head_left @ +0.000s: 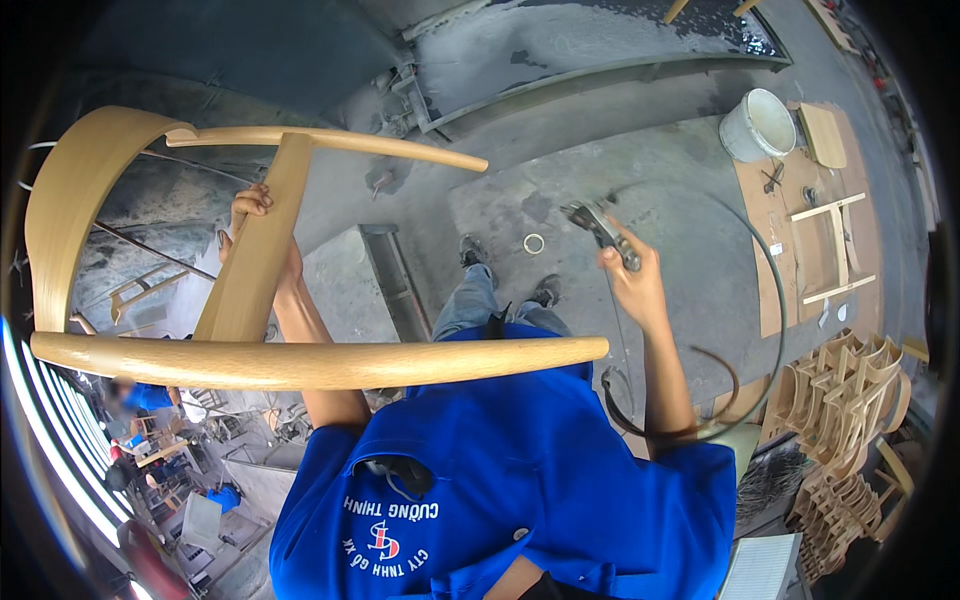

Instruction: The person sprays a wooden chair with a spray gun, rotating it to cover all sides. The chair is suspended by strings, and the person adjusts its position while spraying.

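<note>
So the left hand (258,215) is wrapped around the flat middle slat of a wooden chair frame (250,270), fingers curled over the slat's edge up near where it meets the thinner top rail, so that grip is closed tight on the frame. The frame is held up in the air on the left side of the view, with its broad curved back piece sweeping round the far left and a long curved rail running across just above the blue shirt (520,470). The right hand (632,280) is out to the right, well apart from the frame, with its grip clamped on a small grey air tool (598,228), which pokes up and left out of the fist. A dark hose (775,300) loops away from the tool in a big arc to the right and comes back down near the right elbow. Below is a dusty grey floor (640,180) with a small ring (534,243) lying near the person's shoes. Further right there's a white bucket (757,124), a brown board (800,230) with a few wood strips on it, and a stack of chair parts (845,400) at the right edge. Other people in blue are down at the lower left, blurry.
</note>
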{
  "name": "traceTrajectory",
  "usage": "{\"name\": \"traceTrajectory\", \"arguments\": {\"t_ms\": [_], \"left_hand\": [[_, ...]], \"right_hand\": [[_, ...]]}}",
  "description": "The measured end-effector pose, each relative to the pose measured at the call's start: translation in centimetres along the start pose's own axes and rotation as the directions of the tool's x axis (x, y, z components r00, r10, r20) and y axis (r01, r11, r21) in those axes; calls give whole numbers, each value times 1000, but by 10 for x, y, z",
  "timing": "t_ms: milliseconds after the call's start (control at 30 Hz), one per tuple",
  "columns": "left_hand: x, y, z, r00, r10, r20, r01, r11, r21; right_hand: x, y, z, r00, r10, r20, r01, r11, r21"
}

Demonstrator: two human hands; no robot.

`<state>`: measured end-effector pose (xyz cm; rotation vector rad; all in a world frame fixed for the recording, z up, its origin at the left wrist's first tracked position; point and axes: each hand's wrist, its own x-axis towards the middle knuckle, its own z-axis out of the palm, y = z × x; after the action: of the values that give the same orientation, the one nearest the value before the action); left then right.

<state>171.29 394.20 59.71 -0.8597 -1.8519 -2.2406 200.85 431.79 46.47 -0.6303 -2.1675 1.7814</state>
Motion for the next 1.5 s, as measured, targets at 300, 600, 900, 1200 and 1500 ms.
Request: {"name": "traceTrajectory", "arguments": {"t_ms": [300,600,900,1200,1500], "left_hand": [[-8,6,-6,997,0,-80,-8,995,-95],[-7,-9,-26,995,77,-57,-77,997,17],[6,-31,-60,984,146,105,-148,989,19],[-3,-42,-78,997,72,2,-72,997,-24],[-4,-33,-76,992,73,-99,-72,997,8]], "right_hand": [[21,-41,9,976,61,211,-115,961,253],[-22,-3,-18,982,186,42,-190,962,193],[-6,-7,3,983,91,162,-81,995,-64],[29,-111,63,941,-187,281,140,974,180],[65,-167,115,844,-354,402,254,926,280]]}}
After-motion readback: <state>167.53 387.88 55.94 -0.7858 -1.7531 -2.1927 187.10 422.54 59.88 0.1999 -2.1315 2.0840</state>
